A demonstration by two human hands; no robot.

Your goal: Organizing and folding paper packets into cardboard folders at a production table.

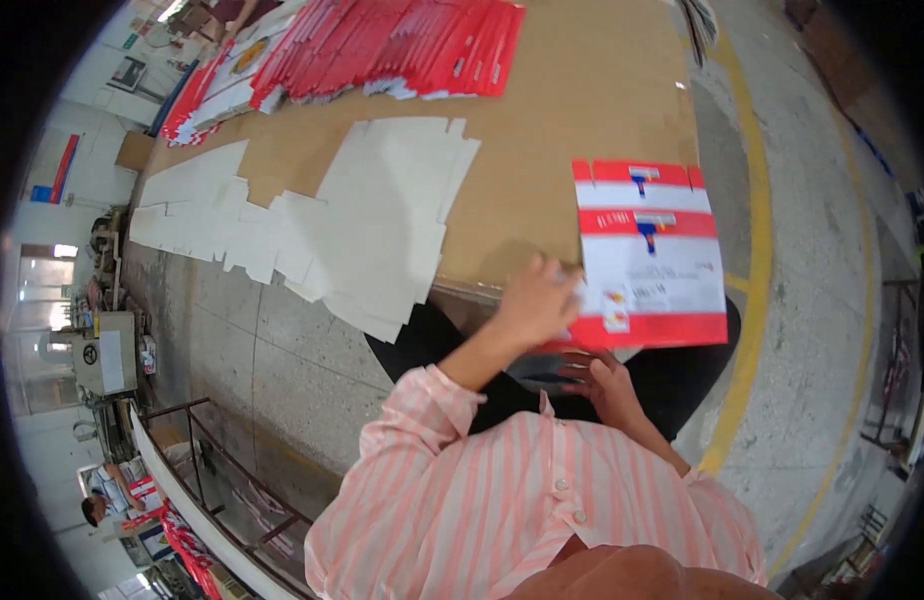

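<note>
A flat printed carton blank, red and white with small blue pictures, lies at the table's right front corner, its near edge overhanging the table. My left hand is at the carton's left edge, fingers bent and smeared by motion. Whether those fingers grip the edge cannot be made out. Just below the near edge is my right hand, its fingers apart and nothing visible in them. Left of my hands, several overlapping plain white carton blanks lie unprinted side up, some hanging past the table's front edge.
The brown table carries a long fanned row of red printed cartons at its far side. A person's arm shows at the far left. Another person is at the lower left, beyond a metal-framed rack. A yellow line runs along the floor at right.
</note>
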